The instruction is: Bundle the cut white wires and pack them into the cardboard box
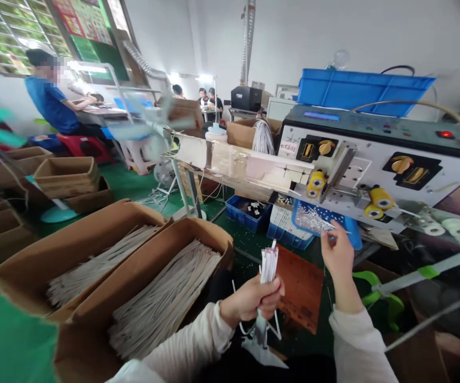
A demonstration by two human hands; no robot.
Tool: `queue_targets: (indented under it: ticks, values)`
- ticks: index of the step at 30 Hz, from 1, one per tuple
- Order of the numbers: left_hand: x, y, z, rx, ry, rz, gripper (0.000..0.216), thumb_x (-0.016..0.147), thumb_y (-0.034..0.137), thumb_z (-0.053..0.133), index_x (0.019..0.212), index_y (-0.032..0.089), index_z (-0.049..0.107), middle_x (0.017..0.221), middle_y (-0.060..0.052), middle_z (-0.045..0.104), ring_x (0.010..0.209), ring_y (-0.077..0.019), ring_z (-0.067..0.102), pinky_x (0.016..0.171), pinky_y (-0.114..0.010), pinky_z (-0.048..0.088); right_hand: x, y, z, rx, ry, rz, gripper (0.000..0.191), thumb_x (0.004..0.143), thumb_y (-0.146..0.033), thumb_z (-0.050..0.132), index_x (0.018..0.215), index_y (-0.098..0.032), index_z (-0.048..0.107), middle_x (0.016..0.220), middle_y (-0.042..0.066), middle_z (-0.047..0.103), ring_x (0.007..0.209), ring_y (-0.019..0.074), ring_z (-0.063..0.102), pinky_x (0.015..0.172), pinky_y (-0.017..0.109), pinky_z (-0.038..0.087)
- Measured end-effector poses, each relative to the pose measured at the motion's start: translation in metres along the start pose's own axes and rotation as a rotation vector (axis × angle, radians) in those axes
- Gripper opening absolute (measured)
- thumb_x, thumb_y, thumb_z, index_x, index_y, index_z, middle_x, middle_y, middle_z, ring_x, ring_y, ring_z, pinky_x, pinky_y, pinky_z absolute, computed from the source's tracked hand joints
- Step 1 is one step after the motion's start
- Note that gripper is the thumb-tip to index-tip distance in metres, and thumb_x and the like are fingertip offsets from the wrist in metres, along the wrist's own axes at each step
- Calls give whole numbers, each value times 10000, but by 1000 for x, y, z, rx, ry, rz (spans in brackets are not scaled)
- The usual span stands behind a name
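My left hand (254,299) grips a bundle of white wires (269,266) upright, with loose ends hanging below the fist. My right hand (337,250) is raised with its fingertips pinched on what looks like a thin wire (347,231), just in front of a blue tray (353,232) heaped with small silver metal pieces. Two cardboard boxes (154,250) to my left hold long bundles of white wires (162,298), and neither hand touches them.
A wire-processing machine (374,159) with yellow rollers (380,198) stands to the right, under a blue plastic crate (361,90). A brown board (300,287) lies below my hands. Stacked cardboard trays (66,175) sit on the green floor, and a seated co-worker (50,101) is far left.
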State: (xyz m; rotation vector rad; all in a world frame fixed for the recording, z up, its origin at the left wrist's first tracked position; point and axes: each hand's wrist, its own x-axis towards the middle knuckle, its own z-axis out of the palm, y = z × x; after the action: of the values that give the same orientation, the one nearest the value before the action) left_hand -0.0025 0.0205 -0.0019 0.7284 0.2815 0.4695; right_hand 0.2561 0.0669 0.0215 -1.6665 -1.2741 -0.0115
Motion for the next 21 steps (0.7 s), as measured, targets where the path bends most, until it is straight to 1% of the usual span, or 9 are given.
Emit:
queue_targets:
  ticks: [2,4,6,8,10,12,16,18,21]
  values:
    - [3,-3,2,-14,-27,-27,388,820,520,711,847,161,566,492,108,320,374,-45,204,375,-210,136,-22,-14,-8,274,-267,7,511,920,-526,542,1293,-182,605,1096,129,705,813,207,667,690,328,545]
    - [6,-7,5,-20,-39,-51,404,810,526,720,851,152,575,520,98,364,369,-37,215,373,-211,137,-48,-34,-12,540,-523,29,533,956,-504,524,1420,-243,505,1236,126,668,907,206,689,696,315,572]
    - [8,-13,6,-11,-41,-64,416,799,527,730,857,142,585,558,82,426,361,-26,229,370,-210,146,-68,-52,-12,652,-633,16,542,972,-464,526,1475,-279,448,1278,108,655,960,202,690,751,318,584]
    - [8,-18,7,12,-29,-64,430,789,533,736,852,133,593,594,60,486,354,-21,263,367,-211,174,-79,-64,-10,621,-627,-25,492,980,-423,528,1450,-279,496,1154,76,705,910,185,690,779,308,575]
    - [8,-22,7,36,2,-57,451,775,551,740,836,128,595,600,46,518,351,-25,291,363,-214,191,-82,-68,-8,573,-608,-52,434,984,-401,524,1395,-268,563,989,47,728,806,164,680,743,287,565]
    - [6,-25,7,47,44,-40,464,770,570,735,820,134,586,542,65,476,346,-32,286,360,-212,182,-80,-67,-5,589,-622,-41,432,981,-400,533,1390,-266,568,960,44,729,782,160,673,716,279,560]
    - [-2,-26,7,81,109,57,475,764,592,733,792,144,578,439,121,308,343,-37,234,368,-207,171,-63,-64,14,739,-609,86,506,950,-443,583,1423,-275,521,1208,91,691,897,180,675,741,298,572]
    - [-7,-26,6,117,145,110,492,743,604,748,785,143,584,426,119,314,345,-36,231,370,-205,173,-47,-64,32,846,-565,206,505,908,-479,629,1364,-271,569,1311,104,641,926,187,669,697,288,573]
    - [-14,-23,4,145,212,136,512,714,622,764,787,147,589,414,112,333,348,-39,243,372,-204,175,-14,-71,68,1051,-463,436,484,809,-473,724,1241,-274,633,1413,80,569,969,188,664,662,265,571]
